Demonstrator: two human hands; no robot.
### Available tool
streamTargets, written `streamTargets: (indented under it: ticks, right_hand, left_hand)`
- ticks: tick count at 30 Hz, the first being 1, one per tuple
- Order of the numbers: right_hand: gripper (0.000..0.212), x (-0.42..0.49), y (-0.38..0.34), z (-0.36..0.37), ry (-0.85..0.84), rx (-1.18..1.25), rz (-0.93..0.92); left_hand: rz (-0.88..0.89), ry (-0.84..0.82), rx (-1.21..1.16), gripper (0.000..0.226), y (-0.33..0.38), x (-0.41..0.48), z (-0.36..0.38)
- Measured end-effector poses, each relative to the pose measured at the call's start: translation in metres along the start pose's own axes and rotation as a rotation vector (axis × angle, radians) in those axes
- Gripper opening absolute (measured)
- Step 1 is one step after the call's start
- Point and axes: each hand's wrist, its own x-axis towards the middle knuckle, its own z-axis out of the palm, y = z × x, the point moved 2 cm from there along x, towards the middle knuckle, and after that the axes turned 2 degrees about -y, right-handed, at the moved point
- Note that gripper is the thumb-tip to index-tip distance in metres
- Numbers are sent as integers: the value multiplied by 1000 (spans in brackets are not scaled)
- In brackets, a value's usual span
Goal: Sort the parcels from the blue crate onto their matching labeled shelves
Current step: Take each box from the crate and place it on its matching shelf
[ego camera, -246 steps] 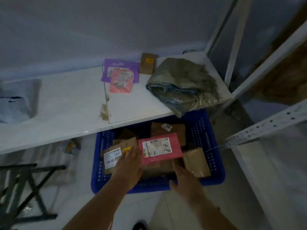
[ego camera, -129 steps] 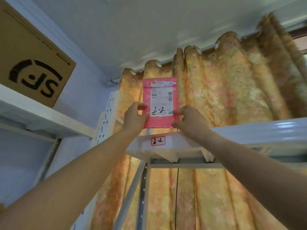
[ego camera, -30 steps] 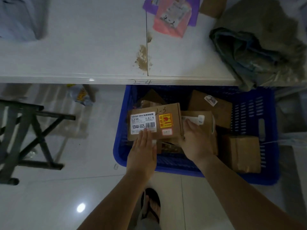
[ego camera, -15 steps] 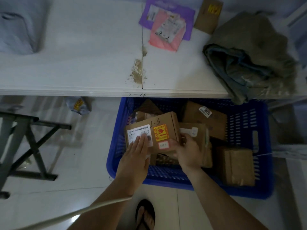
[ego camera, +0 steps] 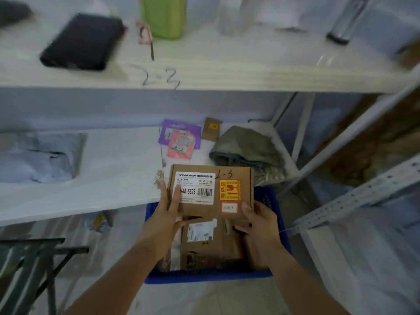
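I hold a brown cardboard parcel [ego camera: 210,190] marked "2-3", with a white label and a yellow sticker, lifted above the blue crate [ego camera: 204,277]. My left hand [ego camera: 164,218] grips its left lower edge and my right hand [ego camera: 259,223] grips its right lower corner. Under it in the crate lies another brown box [ego camera: 209,242] with a white label. A white shelf [ego camera: 227,71] with "2-3" written on its front edge runs across the top. The lower white shelf [ego camera: 118,176] sits behind the parcel.
The top shelf carries a black pouch [ego camera: 83,42], a green container [ego camera: 164,15] and a dark tube [ego camera: 343,26]. On the lower shelf lie a purple mailer [ego camera: 168,130], a pink mailer [ego camera: 180,145], a small brown box [ego camera: 211,129], folded grey cloth [ego camera: 247,151] and a pale bag [ego camera: 38,158]. A metal stand [ego camera: 34,267] is at left.
Both hands lifted the "2-3" box up out of the crate. My view tilted upward, bringing the shelf marked "2-3" into sight.
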Motion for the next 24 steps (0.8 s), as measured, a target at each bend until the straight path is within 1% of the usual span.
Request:
streamTargets:
  ticks: [2, 4, 6, 8, 9, 11, 12, 13, 14, 15, 16, 17, 18, 20, 22, 24]
  right_hand:
    - [11, -35, -38, -12, 18, 23, -62]
    - [11, -81, -80, -26, 46, 27, -143]
    - [19, -126, -119, -38, 89, -11, -242]
    - [30, -176, -170, -57, 166, -53, -346]
    - [35, -201, -197, -70, 209, -64, -400]
    - [42, -248, -246, -97, 309, -145, -539]
    - [43, -274, -273, -114, 374, -201, -635]
    - [44, -299, -299, -133, 444, -249, -728]
    - [46, -328, -324, -153, 508, -281, -809]
    - [49, -357, -351, -172, 553, -308, -881]
    - [52, -383, -374, -188, 573, -337, -947]
    - [54, -414, -399, -208, 608, -374, -1018]
    - [56, -445, -420, -227, 668, -427, -1061]
    - [59, -503, -456, -275, 807, -525, -1133]
    - [63, -557, -480, -316, 894, -613, -1185]
    - [72, -615, -491, -353, 963, -699, -1229]
  left_hand:
    - [15, 68, -64, 89, 29, -20, -43]
    - [66, 137, -40, 83, 58, -48, -91]
    - [127, 206, -1, 85, 87, -74, -134]
    - [241, 283, -28, 83, 133, -100, -185]
    - [300, 309, -82, 77, 162, -113, -210]
    - [438, 372, -216, 54, 221, -138, -254]
    - [505, 449, -249, 49, 253, -151, -278]
    - [586, 493, -284, 53, 288, -164, -302]
    - [662, 568, -253, 68, 324, -181, -326]
    - [756, 683, -178, 83, 359, -195, -348]
    - [806, 737, -112, 92, 389, -208, -367]
    - [847, 768, -95, 95, 423, -224, -388]
    - [891, 799, -94, 95, 454, -239, -406]
    - [1003, 825, -169, 86, 518, -271, -435]
    - [1141, 840, -233, 72, 571, -299, -453]
    - [1263, 919, -263, 67, 626, -330, -463]
